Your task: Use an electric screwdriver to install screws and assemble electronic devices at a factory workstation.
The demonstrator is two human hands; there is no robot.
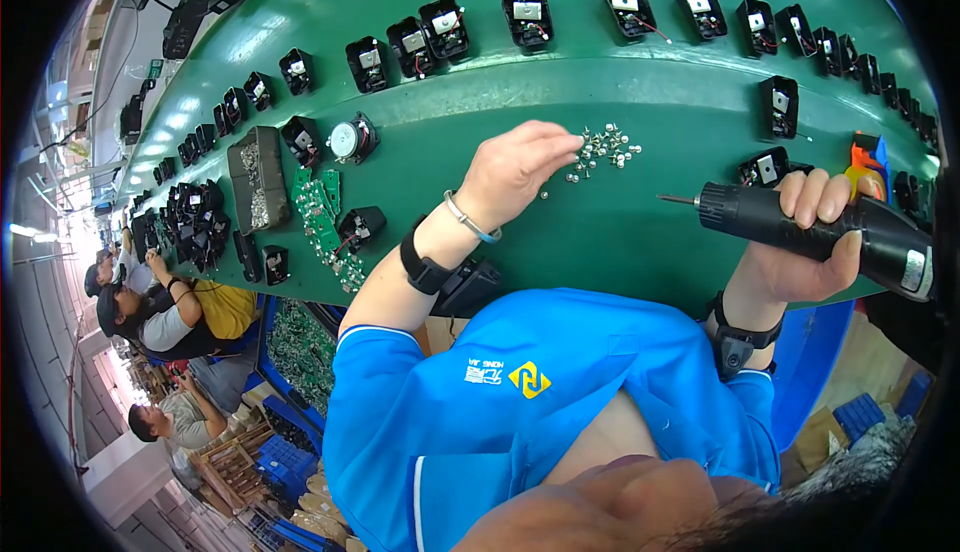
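Left hand [512,172] pinches at the near edge of a screw pile [603,149] on the green counter [620,242], fingertips closed on one, it seems. Right hand [800,242] grips a black electric screwdriver [800,224], bit pointing toward the pile. Step judged: picking a screw; next calls for seating it on the bit.

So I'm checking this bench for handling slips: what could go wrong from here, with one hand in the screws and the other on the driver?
1. The left hand is picking from a loose pile of small screws on the bare green belt; some already lie apart and could roll away.
2. The right hand holds the black electric screwdriver with its bit pointing toward the left hand, so a careless swing could jab it.
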